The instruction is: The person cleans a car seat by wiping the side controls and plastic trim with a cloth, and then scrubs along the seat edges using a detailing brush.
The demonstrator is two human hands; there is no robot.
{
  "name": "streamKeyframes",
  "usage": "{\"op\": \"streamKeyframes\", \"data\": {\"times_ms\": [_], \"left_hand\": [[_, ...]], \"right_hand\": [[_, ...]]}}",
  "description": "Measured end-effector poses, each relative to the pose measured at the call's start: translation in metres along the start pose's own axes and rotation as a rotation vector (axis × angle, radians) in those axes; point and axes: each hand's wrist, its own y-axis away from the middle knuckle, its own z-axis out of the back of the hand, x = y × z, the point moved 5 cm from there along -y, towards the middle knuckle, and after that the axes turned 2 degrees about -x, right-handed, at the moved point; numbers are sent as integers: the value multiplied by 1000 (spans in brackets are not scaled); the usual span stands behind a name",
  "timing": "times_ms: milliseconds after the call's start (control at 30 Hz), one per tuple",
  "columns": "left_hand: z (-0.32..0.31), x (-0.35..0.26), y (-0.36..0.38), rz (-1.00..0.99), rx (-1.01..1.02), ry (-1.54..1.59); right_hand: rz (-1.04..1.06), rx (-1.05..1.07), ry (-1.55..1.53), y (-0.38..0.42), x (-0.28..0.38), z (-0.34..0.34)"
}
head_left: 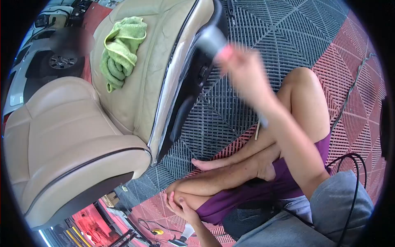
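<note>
My right hand (247, 74), smeared by motion, is closed around a blurred tool (212, 42) with a pale grey head and a pinkish-red part by the fingers; its exact kind does not show. The tool's head overlaps the side edge of a beige leather car seat (138, 88), near the black side trim (191, 92). On my bent knee lies my left hand (182, 206), fingers apart and holding nothing. A crumpled green towel (123, 51) rests on the seat's leather, away from both hands.
The seat's other beige section (70, 123) extends to the left. Red and grey grid tiles (251, 24) cover the floor around my legs. A white-and-black tool (186, 234) and cables lie near my left forearm. Parked cars (41, 74) and a person with a blurred head (72, 41) are beyond.
</note>
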Motion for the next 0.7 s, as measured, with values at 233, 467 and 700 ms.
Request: {"op": "streamKeyframes", "data": {"times_ms": [233, 467, 700], "left_hand": [[0, -9, -5, -28, 18, -82], [3, -4, -3, -4, -6, -19], [8, -2, 1, -21, -9, -49]], "right_hand": [[369, 213, 140, 2, 48, -3], [149, 196, 257, -7, 57, 20], [188, 98, 248, -42, 46, 35]]}}
